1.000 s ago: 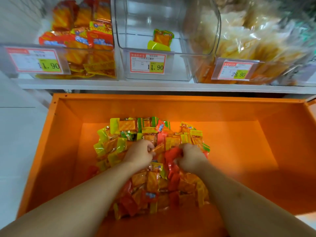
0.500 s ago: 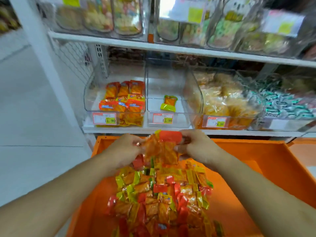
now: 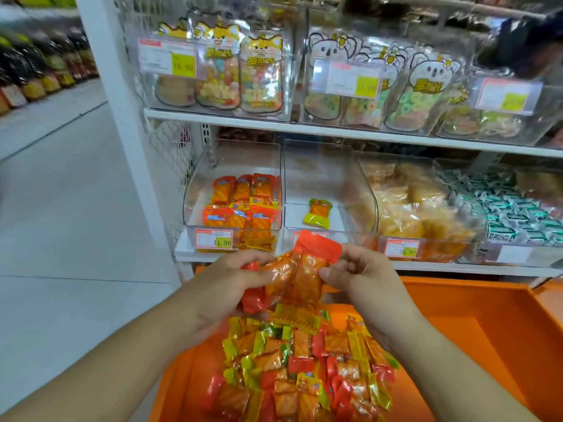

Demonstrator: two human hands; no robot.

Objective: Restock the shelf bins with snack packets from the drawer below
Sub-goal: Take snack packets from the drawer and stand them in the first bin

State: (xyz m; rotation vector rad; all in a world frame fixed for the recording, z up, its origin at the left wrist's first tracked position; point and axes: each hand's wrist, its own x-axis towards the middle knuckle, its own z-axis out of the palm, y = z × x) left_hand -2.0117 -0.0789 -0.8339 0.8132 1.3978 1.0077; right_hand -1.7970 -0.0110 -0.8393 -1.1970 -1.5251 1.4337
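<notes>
Two hands hold one clump of orange/red snack packets [image 3: 294, 275] up in front of the lower shelf, above the orange drawer [image 3: 475, 324]. Left hand [image 3: 231, 281] curls fingers + thumb round the clump's left side; right hand [image 3: 362, 278] pinches its right edge, thumb on the front. Clump's red top flap sticks up between the hands, overlapping the middle bin's front edge in view. Exact no. of packets in the grip can't be told, at least 3. Below the hands a big heap of packets [image 3: 304, 370] hangs or lies over the drawer, red, orange, yellow-green mixed, too many to count.

Behind: 4 clear bins on the lower shelf. Left bin [image 3: 195, 214] approx half full of orange packets w/ price tag [image 3: 214, 239]. Middle bin [image 3: 344, 184] has 1 lone green-ended packet [image 3: 318, 213]. Third bin [image 3: 370, 190] is packed w/ pale yellow snacks, fourth w/ green-white wrapped sweets [image 3: 515, 208]. Upper shelf [image 3: 304, 127] carries animal-print candy bags.
</notes>
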